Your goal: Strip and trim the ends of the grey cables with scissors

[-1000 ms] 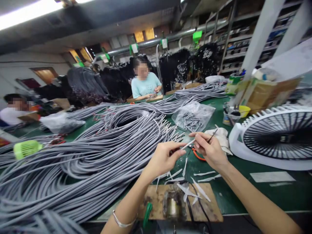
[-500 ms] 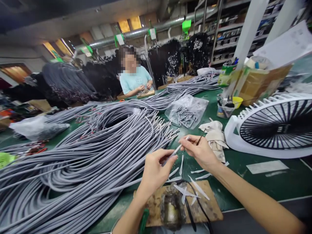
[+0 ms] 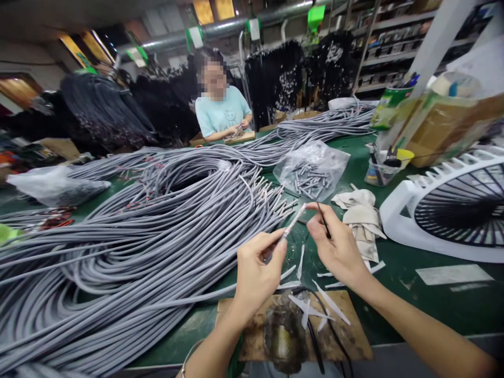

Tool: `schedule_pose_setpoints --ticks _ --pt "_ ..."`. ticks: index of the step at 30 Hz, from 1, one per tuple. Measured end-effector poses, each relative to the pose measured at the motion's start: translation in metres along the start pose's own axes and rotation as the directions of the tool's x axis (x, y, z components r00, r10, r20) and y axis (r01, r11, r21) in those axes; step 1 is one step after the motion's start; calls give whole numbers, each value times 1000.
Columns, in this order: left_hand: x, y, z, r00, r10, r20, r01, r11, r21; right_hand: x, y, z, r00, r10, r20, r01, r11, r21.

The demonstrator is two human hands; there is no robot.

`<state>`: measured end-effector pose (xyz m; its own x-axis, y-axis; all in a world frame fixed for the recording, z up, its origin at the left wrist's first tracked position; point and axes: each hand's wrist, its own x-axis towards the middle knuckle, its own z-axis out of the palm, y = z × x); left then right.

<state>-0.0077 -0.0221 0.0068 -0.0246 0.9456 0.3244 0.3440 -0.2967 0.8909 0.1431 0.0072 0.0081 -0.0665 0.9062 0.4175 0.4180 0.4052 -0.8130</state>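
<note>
My left hand (image 3: 262,262) is closed around a grey cable, gripping it between thumb and fingers. The cable's stripped, whitish end (image 3: 295,220) points up and to the right. My right hand (image 3: 336,244) has a thin black tool (image 3: 323,220) tucked in its bent fingers; its kind is not clear. The index fingertip of that hand is at the tip of the cable end, and the thumb sits a little apart from it. Below both hands, white strips (image 3: 302,262) are scattered on the green table (image 3: 394,310).
A large pile of grey cables (image 3: 157,252) covers the left. Ahead lies a clear bag (image 3: 315,168) of short grey pieces. To the right are beige cloth gloves (image 3: 360,215) and a white fan (image 3: 452,210). A wooden board (image 3: 346,325) bears a metal pot (image 3: 283,336). A co-worker (image 3: 222,113) sits opposite.
My right fingers have loosened from the cable end and its thumb has drawn back, so more of the whitish end shows. My left hand keeps its grip. The view has shifted slightly.
</note>
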Motion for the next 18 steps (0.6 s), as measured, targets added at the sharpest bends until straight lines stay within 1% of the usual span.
schedule_pose_setpoints --ticks 2,4,5,7,12,16,18 --pt "0 -1 0 1000 -4 -25 5 1000 13 -4 -2 0 990 -132 44 137 981 -141" --pt "-1 -1 -1 999 5 -53 -3 1000 22 -8 -3 2 970 -220 106 237 952 -194" --pt "-1 -2 -1 998 11 -65 -10 1000 27 -10 -3 4 963 -241 123 262 942 -210" --pt "-2 -2 -1 997 25 -79 -22 999 40 -13 -2 7 958 -252 135 278 930 -239" --pt "-3 -1 -1 995 60 -85 -54 996 70 -14 0 7 962 -243 128 270 921 -281" --pt "-3 -1 1 992 103 -74 -95 990 106 -14 -1 6 960 -243 138 274 920 -281" --pt "-3 -1 1 993 96 -68 -88 989 116 -14 -2 7 959 -240 150 274 922 -274"
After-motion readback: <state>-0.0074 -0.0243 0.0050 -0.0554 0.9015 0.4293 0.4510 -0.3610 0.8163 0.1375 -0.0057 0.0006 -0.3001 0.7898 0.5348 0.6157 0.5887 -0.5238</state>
